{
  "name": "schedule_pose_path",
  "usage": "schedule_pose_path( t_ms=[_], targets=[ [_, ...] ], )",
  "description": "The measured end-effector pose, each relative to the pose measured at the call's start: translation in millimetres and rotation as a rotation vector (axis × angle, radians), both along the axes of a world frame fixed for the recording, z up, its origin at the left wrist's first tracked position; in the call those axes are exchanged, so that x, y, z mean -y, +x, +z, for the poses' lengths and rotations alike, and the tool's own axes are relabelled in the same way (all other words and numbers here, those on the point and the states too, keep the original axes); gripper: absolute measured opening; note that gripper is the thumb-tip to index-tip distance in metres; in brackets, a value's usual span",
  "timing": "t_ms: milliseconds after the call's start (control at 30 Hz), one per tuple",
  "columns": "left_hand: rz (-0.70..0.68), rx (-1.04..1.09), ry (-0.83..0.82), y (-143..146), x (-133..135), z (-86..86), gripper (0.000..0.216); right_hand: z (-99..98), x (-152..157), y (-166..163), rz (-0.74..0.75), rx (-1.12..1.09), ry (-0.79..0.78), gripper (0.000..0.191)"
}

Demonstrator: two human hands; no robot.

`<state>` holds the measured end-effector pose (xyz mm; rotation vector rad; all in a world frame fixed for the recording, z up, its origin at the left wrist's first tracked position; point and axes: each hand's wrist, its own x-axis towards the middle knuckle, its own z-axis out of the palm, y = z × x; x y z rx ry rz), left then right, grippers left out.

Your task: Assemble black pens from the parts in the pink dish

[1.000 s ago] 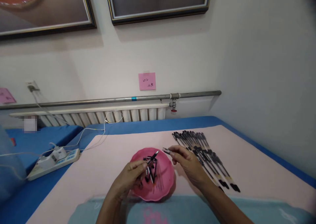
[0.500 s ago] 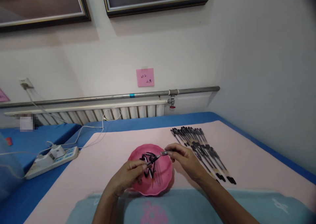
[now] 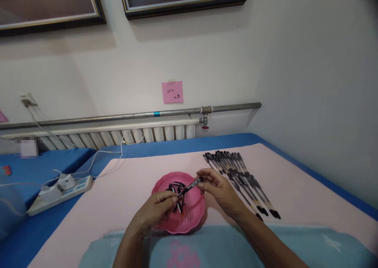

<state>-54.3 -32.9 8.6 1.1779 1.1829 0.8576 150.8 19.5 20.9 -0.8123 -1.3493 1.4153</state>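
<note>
Above a pink plate (image 3: 159, 183) both my hands hold one black pen (image 3: 189, 187) between them. My left hand (image 3: 156, 209) pinches its lower end, fingers closed. My right hand (image 3: 217, 190) pinches the upper end with thumb and fingertips. Several small black pen parts (image 3: 176, 189) lie in the plate under the pen. A row of several black pens (image 3: 240, 179) lies on the pink sheet just right of my right hand.
A white power strip (image 3: 59, 188) with plugs and cables sits on the blue cover at the left. A radiator (image 3: 118, 136) and a pipe run along the wall behind. A light blue towel (image 3: 206, 252) lies at the near edge.
My hands have come together: the piece in my right hand now meets the piece in my left, forming one pen over the plate. The view has shifted slightly.
</note>
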Motion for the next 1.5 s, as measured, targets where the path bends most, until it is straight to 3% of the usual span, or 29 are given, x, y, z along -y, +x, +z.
schedule_pose_path(
  t_ms=[567, 667, 767, 933, 1133, 1300, 1400, 1500],
  targets=[
    [0.078, 0.194, -0.108, 29.4, -0.1, 2.5, 0.037, -10.9, 9.8, -18.1, 0.007, 0.002, -0.046, 0.027],
    [0.092, 0.267, -0.096, 38.4, -0.9, -2.9, 0.036, -11.0, 15.4, -26.5, 0.021, 0.126, -0.027, 0.017],
    [0.108, 0.248, -0.003, 41.6, -3.0, -8.2, 0.034, -7.2, 10.7, -20.5, -0.066, 0.314, 0.009, 0.017],
    [0.194, 0.187, 0.039, 31.4, -5.9, -8.3, 0.039, -4.9, -10.1, 26.0, -0.262, 0.764, 0.1, 0.027],
    [0.285, 0.167, 0.034, 14.2, -4.9, -1.1, 0.038, -18.8, -13.7, 62.1, -0.321, 1.223, 0.178, 0.03],
    [0.4, 0.141, 0.052, 1.9, -6.0, 1.8, 0.032, -15.2, -13.8, 66.4, -0.371, 1.386, 0.244, 0.024],
    [0.442, -0.035, 0.123, 0.1, -7.7, -1.8, 0.022, -13.0, -15.7, 66.1, -0.395, 1.409, 0.293, 0.023],
    [0.39, -0.216, 0.181, 2.5, -8.3, -10.4, 0.025, -14.7, -17.3, 62.7, -0.402, 1.395, 0.34, 0.018]
  ],
)
